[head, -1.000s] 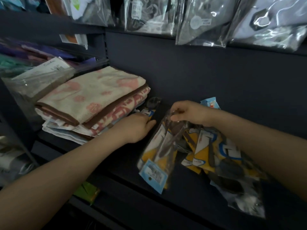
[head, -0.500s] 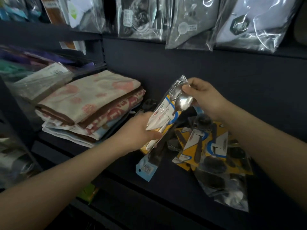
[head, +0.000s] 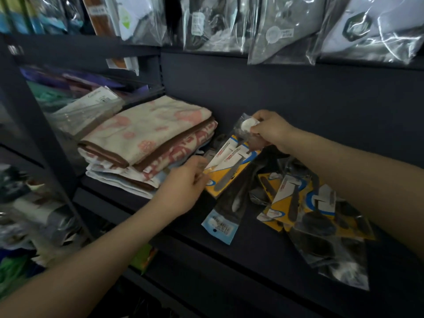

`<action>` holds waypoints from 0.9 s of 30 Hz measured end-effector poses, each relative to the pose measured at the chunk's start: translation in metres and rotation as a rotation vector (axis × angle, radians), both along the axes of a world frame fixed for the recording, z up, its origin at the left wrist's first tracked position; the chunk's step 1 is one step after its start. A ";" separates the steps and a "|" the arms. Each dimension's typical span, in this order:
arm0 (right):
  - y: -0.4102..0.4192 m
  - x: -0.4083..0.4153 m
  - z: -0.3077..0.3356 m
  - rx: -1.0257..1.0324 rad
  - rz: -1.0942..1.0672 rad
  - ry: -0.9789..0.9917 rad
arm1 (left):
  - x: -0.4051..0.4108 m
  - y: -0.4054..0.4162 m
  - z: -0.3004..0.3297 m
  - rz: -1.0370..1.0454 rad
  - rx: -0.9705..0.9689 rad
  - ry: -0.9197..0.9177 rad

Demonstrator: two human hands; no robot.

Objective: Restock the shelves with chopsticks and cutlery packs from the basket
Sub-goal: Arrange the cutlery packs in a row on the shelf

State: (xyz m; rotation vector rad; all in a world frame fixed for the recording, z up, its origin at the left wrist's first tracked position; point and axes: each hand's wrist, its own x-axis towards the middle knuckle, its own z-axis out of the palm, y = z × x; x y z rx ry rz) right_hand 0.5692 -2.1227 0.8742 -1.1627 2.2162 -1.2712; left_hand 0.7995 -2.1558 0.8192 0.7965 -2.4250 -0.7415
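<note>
Folded towels (head: pixel 146 143) are stacked on the dark shelf (head: pixel 252 244), just left of the left hand's fingers. The left hand (head: pixel 183 189) has its fingers curled, pinching the lower left edge of a yellow-carded cutlery pack (head: pixel 231 166), which is tilted over the shelf with its upper end held by the right hand (head: pixel 271 131), whose fingers are curled round the clear top where a spoon bowl shows. Below the pack lies a blue-tagged pack (head: pixel 221 222), and below the right hand's fingers lies a loose pile (head: pixel 307 210) of further packs, with bagged goods (head: pixel 286 28) hanging above.
</note>
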 end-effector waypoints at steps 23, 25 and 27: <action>-0.037 -0.019 -0.053 0.034 0.022 0.610 | -0.001 -0.044 -0.008 -0.333 -0.387 -0.499; -0.036 -0.022 -0.055 0.095 0.062 0.683 | -0.006 -0.047 -0.006 -0.321 -0.402 -0.505; -0.031 -0.028 -0.056 0.185 0.129 0.770 | -0.011 -0.049 -0.006 -0.311 -0.444 -0.526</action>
